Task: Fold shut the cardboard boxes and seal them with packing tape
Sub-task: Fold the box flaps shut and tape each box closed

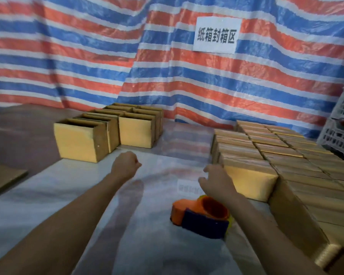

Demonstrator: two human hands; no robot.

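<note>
Several open-topped cardboard boxes [81, 139] stand in rows at the far left of the white table [48, 205]. A block of closed, taped boxes [266, 155] fills the right side. An orange and blue tape dispenser [201, 214] lies on the table near the front, under my right forearm. My left hand [126, 162] hovers over the table with its fingers curled, holding nothing, just short of the open boxes. My right hand [216, 180] has its fingers spread and relaxed, right beside the nearest closed box [250, 181]; I cannot tell if it touches it.
A red, white and blue striped tarp [107, 56] hangs behind the table, with a white paper sign [216, 35] on it. Pale plastic crates [342, 126] are stacked at the far right. A flat brown board [2, 179] lies off the table's left edge.
</note>
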